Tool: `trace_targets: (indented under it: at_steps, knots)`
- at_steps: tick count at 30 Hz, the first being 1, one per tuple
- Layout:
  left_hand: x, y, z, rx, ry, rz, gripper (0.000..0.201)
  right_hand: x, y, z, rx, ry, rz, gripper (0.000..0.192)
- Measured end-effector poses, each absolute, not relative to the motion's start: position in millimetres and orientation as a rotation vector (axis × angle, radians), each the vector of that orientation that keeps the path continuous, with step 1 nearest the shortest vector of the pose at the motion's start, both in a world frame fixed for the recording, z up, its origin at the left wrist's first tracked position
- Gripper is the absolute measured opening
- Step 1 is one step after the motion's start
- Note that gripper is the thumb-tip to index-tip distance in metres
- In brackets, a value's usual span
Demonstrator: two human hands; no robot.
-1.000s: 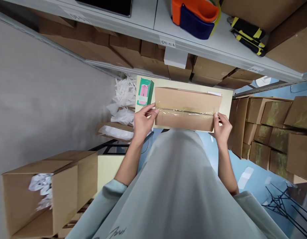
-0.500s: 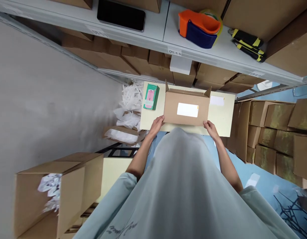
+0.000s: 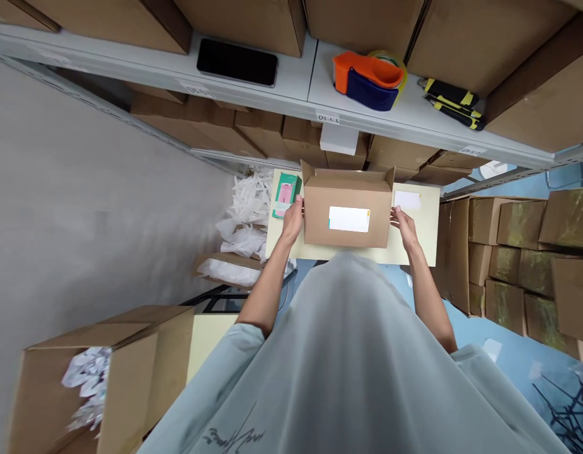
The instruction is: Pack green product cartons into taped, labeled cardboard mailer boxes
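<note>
A brown cardboard box (image 3: 319, 217) with a white label (image 3: 349, 219) on its near face stands on the cream tabletop (image 3: 423, 243), its top flaps raised. My left hand (image 3: 292, 221) is at the box's left side, fingers stretched forward and thumb up; whether it touches the box is hard to tell. At the right side, my right hand (image 3: 404, 228) has its fingers apart, their tips close to the cardboard. The inside of the box is hidden. A green box with a pink picture (image 3: 286, 192) lies just beyond my left hand. A white paper slip (image 3: 407, 200) lies right of the cardboard box.
Above the table runs a grey shelf (image 3: 291, 94) with a black phone (image 3: 237, 62), an orange and blue tape dispenser (image 3: 369, 79) and yellow-black cutters (image 3: 454, 101). White shredded paper (image 3: 251, 202) lies left. An open carton (image 3: 130, 378) stands at lower left; stacked cartons (image 3: 518, 246) at right.
Both hands have let go of the box's near lower corners and moved forward along its sides. More of its near face and flaps shows. The view has shifted a little.
</note>
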State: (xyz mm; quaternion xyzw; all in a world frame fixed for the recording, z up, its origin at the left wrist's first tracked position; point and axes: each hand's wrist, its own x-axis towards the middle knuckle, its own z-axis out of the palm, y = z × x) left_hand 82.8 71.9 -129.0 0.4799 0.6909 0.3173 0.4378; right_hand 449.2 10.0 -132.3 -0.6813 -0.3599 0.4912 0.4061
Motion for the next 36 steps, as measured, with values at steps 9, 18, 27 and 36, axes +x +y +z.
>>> trace_targets:
  at_steps: [9,18,27,36]
  knots:
    - [61.0,18.4,-112.9,1.253,1.695,0.833,0.096,451.5,-37.6,-113.7,-1.676,-0.954,1.196,0.117]
    - [75.3,-16.4,-132.5,1.123,1.793,0.807,0.104,451.0,-55.4,-127.8,-1.769,-0.907,1.268,0.11]
    - [100.7,-5.6,-67.1,1.884,1.77,0.814,0.049,411.6,-38.0,-57.7,-1.643,-1.684,0.831,0.05]
    - [105.4,3.9,-83.4,1.968,1.67,0.534,0.043,432.2,28.8,-78.3,-1.68,-2.059,0.724,0.063]
